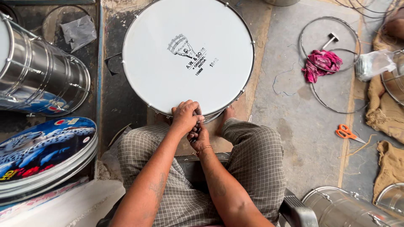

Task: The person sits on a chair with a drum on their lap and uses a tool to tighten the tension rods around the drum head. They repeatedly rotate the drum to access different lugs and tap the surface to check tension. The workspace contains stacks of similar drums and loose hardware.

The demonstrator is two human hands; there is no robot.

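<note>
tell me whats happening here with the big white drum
A seated person has both hands at the near rim of a large white drum standing on the floor between their feet. The left hand lies over the right hand, which seems to hold a small dark tool against the metal hoop. Orange scissors and a pink cloth lie aside.

Drum workshop: steel shells (40,75); hoops (329,42)

Bare floor (294,126) open right of the drum (185,54), metal rings (328,42), pink cloth (322,63) and scissors (346,133) farther right, steel drum shells (38,75) crowding the left
</note>
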